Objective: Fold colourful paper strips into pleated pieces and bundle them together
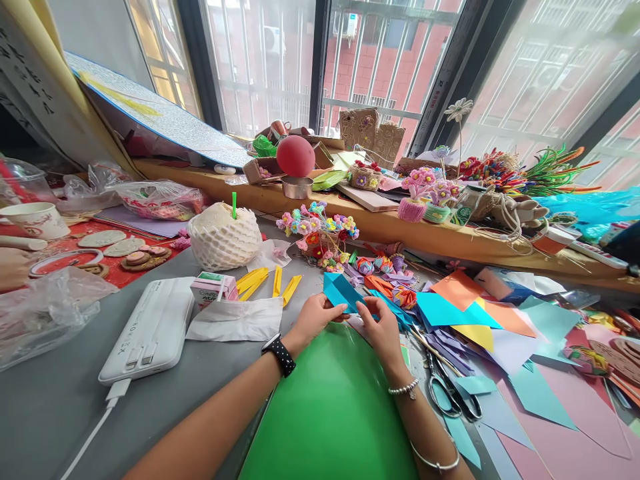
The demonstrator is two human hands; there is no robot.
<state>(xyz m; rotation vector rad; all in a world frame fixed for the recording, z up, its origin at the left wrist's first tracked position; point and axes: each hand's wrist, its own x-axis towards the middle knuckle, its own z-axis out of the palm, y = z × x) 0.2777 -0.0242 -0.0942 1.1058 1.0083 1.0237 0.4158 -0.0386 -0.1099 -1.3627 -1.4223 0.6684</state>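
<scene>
Blue paper [341, 289], apparently creased, is pinched between the thumb and fingers of both hands: the left hand [316, 320] grips its lower edge, the right hand [383, 328] its right end. It sits at twelve o'clock of a green surface [335, 400]. Folding looks to be the step in hand; the next move likely calls for aligned edges and firm thumb pressure. From it, yellow strips [292, 291] lie at nine o'clock, scissors [445, 392] between four and five.
</scene>
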